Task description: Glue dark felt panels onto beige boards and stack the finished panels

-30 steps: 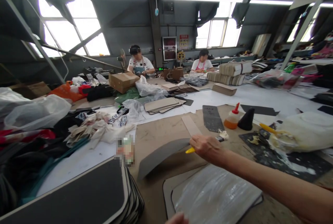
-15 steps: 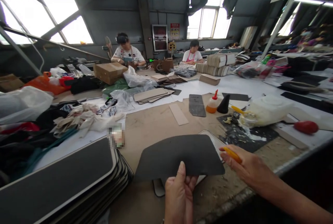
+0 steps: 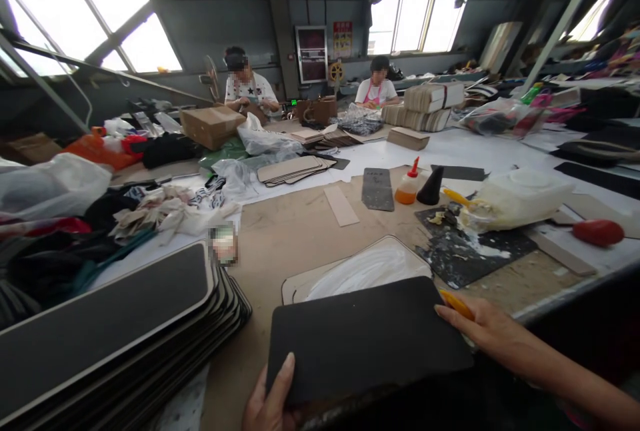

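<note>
Matte black, round-cornered, the panel is at the near edge of the brown worktop, long axis left to right; my left hand pinches its left end, my right hand clasps a yellow handle.

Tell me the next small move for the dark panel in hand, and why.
Probably ease the dark panel forward over the white-smeared board: the left hand grips one end, the right hand, holding a yellow handle, is at the other, and the board lies just beyond.
</note>
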Tool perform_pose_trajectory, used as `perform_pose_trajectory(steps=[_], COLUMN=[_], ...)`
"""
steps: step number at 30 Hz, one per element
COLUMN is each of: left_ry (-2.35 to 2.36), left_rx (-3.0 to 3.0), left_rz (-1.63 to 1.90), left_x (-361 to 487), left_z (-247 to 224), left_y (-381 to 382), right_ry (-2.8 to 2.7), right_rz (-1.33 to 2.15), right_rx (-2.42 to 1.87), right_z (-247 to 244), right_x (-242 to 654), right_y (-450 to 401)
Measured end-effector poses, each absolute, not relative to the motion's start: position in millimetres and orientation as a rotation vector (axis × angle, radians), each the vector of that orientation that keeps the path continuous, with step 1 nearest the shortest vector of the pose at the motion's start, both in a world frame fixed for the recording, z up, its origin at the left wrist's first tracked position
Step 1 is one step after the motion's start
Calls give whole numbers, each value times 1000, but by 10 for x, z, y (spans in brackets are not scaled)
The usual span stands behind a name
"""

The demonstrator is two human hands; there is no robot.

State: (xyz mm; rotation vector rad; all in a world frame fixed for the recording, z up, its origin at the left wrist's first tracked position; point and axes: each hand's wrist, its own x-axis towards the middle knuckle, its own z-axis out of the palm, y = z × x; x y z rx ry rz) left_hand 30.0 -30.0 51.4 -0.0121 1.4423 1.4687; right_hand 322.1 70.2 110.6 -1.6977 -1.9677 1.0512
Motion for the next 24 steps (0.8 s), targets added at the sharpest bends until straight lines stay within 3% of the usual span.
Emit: perform_pose_trajectory(steps=[7, 12, 17, 24], left_ry=[1705, 1937, 2096, 2103], left_rx=[518, 1011, 1199, 1218], left_rz=[1231, 847, 429, 282], left_x=[281, 249, 249, 309], left_z=[478, 413, 364, 484], left_y=[-86, 138, 180, 170], right_ry=[-2378, -2565, -2661, -2666], right_rz=[685, 463, 434, 488], right_rx=[-1745, -1844, -1884, -1796], right_z=[919, 853, 683, 565], right_x=[3336, 3258, 3236, 3304], right_y=[1531, 1974, 2093, 2155])
